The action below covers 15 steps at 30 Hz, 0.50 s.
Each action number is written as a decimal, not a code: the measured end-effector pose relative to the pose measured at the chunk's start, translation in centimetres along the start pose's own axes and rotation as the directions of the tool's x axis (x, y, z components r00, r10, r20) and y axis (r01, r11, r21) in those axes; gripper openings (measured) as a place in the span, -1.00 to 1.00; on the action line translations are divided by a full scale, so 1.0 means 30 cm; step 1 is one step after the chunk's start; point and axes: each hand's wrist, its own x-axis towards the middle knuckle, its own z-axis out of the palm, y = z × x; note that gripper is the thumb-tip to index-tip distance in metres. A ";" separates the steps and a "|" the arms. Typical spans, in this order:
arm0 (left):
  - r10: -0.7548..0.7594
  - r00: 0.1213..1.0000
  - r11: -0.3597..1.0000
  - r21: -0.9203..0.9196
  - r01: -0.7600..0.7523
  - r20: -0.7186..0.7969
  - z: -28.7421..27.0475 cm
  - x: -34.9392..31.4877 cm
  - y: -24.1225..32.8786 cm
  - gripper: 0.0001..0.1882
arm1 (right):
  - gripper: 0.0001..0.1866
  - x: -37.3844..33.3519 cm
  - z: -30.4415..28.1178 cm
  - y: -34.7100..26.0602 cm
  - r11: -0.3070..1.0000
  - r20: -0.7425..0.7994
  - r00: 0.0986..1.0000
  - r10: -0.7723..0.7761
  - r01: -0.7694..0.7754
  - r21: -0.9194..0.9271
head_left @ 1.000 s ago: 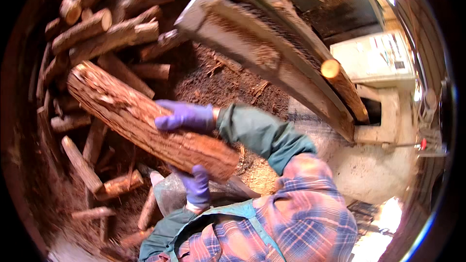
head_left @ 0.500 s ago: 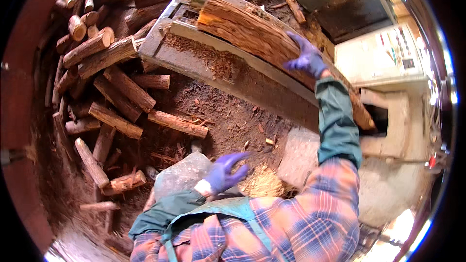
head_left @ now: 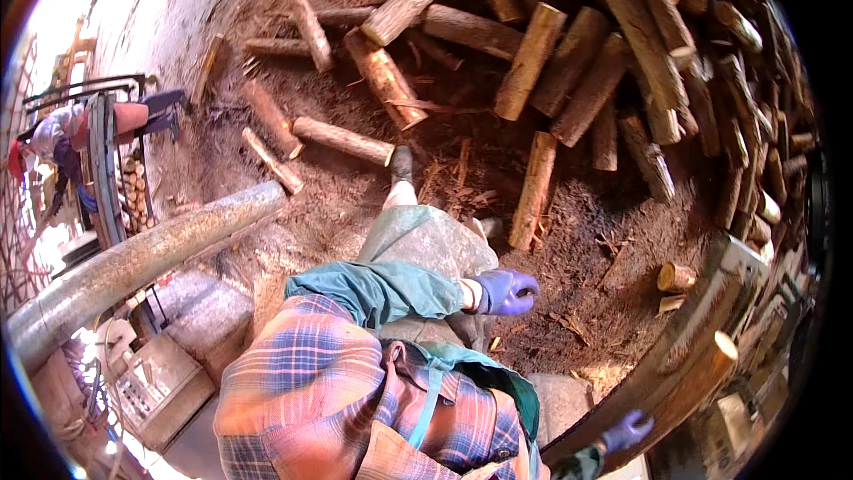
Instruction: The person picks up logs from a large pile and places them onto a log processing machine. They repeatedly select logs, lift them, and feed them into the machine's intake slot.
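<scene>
My left hand (head_left: 506,292), in a purple glove, is held in front of my body beside the grey cloth over my knee. Its fingers curl loosely toward the thumb with a small gap between them, and nothing is in it. At the lower right my right hand (head_left: 627,432), also gloved in purple, has its fingers spread. It lies next to a long log (head_left: 691,382) with a pale cut end, on a long bench (head_left: 684,331); whether it touches the log I cannot tell.
Many cut logs (head_left: 533,62) lie scattered and piled at the far side and right. A thick metal pipe (head_left: 169,244) slants across the left, above a grey box with controls (head_left: 155,387). Bark scraps (head_left: 577,329) cover the ground. Another person (head_left: 67,138) is at far left.
My view has swung left, so the bench now sits at the lower right. My left hand's fingers have curled in. My right hand still has its fingers spread by the log.
</scene>
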 end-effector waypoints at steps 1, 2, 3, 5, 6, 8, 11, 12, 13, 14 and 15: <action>-0.047 0.997 0.997 -0.063 0.043 -0.062 -0.047 -0.010 -0.054 -0.57 | -0.49 0.006 -0.026 -0.326 0.975 0.104 0.988 -0.117 0.094 0.204; -0.005 0.994 0.997 -0.071 -0.003 -0.112 -0.080 0.000 -0.151 -0.57 | -0.55 -0.019 -0.076 -0.635 0.919 0.205 0.957 -0.205 0.116 0.377; 0.018 0.991 0.998 -0.052 -0.025 -0.131 -0.112 0.030 -0.264 -0.58 | -0.52 -0.122 -0.047 -0.833 0.827 0.363 0.910 -0.199 -0.042 0.560; -0.045 0.990 0.998 -0.049 0.038 -0.137 -0.274 0.051 -0.416 -0.60 | -0.46 -0.329 0.110 -1.205 0.508 0.752 0.609 -0.252 -0.578 0.638; -0.080 0.979 0.996 -0.046 0.073 -0.185 -0.329 0.077 -0.542 -0.64 | -0.43 -0.413 0.191 -1.387 0.424 0.866 0.393 -0.310 -0.758 0.495; -0.194 0.954 0.976 -0.138 0.166 -0.228 -0.436 0.116 -0.893 -0.70 | -0.46 -0.556 0.379 -1.722 0.492 0.878 0.025 -0.478 -0.820 0.291; -0.493 0.868 0.790 -0.443 0.424 -0.050 -0.762 0.162 -1.394 -0.48 | -0.45 -0.814 0.845 -2.114 0.725 0.829 -0.302 -0.471 -0.669 0.168; -0.541 0.822 0.746 -0.553 0.372 -0.178 -0.836 0.166 -1.578 -0.37 | -0.49 -0.893 1.023 -2.238 0.779 0.840 -0.203 -0.503 -0.529 0.338; -0.601 0.739 0.701 -0.646 0.303 -0.306 -0.892 0.164 -1.763 -0.26 | -0.51 -0.967 1.194 -2.392 0.794 0.818 -0.122 -0.562 -0.357 0.492; -0.657 0.675 0.670 -0.669 0.320 -0.335 -0.943 0.253 -1.786 -0.13 | -0.45 -0.956 1.340 -2.504 0.779 0.828 -0.039 -0.560 -0.366 0.510; -0.705 0.610 0.644 -0.686 0.338 -0.361 -1.017 0.346 -1.761 0.00 | -0.39 -0.924 1.471 -2.614 0.763 0.832 0.049 -0.553 -0.370 0.530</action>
